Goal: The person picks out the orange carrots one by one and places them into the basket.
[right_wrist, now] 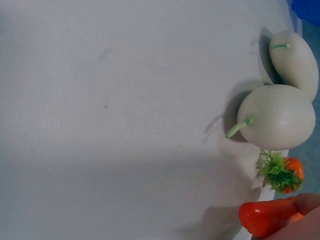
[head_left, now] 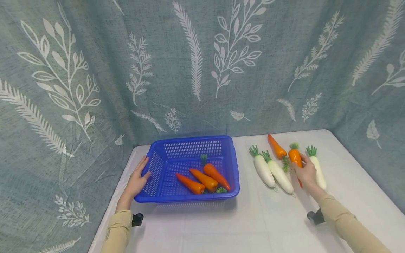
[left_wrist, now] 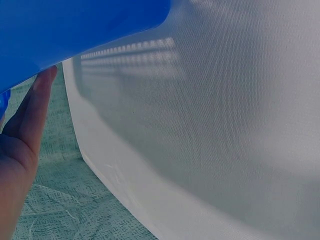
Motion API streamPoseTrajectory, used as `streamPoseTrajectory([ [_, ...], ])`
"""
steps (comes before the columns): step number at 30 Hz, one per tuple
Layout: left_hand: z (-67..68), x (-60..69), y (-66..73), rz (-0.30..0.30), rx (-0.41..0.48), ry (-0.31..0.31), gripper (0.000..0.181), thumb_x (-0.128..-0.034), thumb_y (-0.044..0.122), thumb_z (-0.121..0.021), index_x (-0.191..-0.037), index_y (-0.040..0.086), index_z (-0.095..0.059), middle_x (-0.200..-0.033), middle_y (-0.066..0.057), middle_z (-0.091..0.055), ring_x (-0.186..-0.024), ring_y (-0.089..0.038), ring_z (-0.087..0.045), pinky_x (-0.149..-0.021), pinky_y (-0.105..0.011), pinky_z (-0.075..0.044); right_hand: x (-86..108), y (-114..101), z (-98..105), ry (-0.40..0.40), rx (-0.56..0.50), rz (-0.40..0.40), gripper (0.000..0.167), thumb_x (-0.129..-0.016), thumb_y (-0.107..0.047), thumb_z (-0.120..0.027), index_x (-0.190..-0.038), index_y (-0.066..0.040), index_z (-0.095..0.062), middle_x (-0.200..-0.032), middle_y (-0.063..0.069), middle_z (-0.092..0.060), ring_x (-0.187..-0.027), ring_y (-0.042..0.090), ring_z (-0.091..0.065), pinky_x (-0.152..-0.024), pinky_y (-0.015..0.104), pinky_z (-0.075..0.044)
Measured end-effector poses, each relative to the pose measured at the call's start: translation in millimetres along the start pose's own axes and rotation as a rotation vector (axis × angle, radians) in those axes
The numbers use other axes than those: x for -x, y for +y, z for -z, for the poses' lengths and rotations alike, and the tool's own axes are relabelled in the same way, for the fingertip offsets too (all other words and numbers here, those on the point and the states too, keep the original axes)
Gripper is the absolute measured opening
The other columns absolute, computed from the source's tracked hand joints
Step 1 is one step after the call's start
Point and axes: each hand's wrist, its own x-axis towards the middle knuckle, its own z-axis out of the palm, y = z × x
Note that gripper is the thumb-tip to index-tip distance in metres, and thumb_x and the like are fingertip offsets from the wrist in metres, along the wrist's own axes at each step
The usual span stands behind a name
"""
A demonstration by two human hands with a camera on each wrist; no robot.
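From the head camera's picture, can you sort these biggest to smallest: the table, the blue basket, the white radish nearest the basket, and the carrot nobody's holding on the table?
1. Table
2. Blue basket
3. White radish nearest the basket
4. Unheld carrot on the table

- Basket (head_left: 186,199): smooth plastic with a soft sheen
- Carrots (head_left: 204,179): glossy, smooth, plastic-looking
- Radishes (head_left: 264,171): smooth, satiny
- Tabletop (head_left: 221,228): matt, finely grained
- Curtain (head_left: 193,117): matt cloth, coarse weave
- Sleeves (head_left: 351,225): matt cloth
- Wrist cameras (head_left: 137,219): perhaps hard plastic, too small to tell surely
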Motion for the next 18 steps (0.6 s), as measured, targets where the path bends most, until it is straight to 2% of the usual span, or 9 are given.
streamPoseTrajectory([
  [7,1.1,3.3,4.0,0.01,-0.004,-0.003,0.058,-0.0969,0.001,-0.04,-0.15,-0.001,-0.017,-0.159,-0.022,-0.005,-0.145,-0.044,-0.006,-0.117,-0.059,-0.009,-1.3,-8.2,7.4,0.046,-0.033,0.007,0.06,-0.096,-0.009,-0.046,-0.149,-0.001,-0.019,-0.154,0.025,-0.022,-0.137,0.045,-0.031,-0.111,0.05,-0.035],
  [18,1.6,5.6,7.6,0.001,-0.01,0.002,0.057,-0.0965,0.001,-0.04,-0.149,-0.002,-0.018,-0.158,-0.023,-0.006,-0.145,-0.045,-0.006,-0.117,-0.059,-0.009,-3.9,-17.5,20.7,0.095,-0.067,0.024,0.058,-0.097,-0.012,-0.046,-0.15,-0.004,-0.022,-0.154,0.023,-0.024,-0.139,0.043,-0.03,-0.111,0.05,-0.035],
])
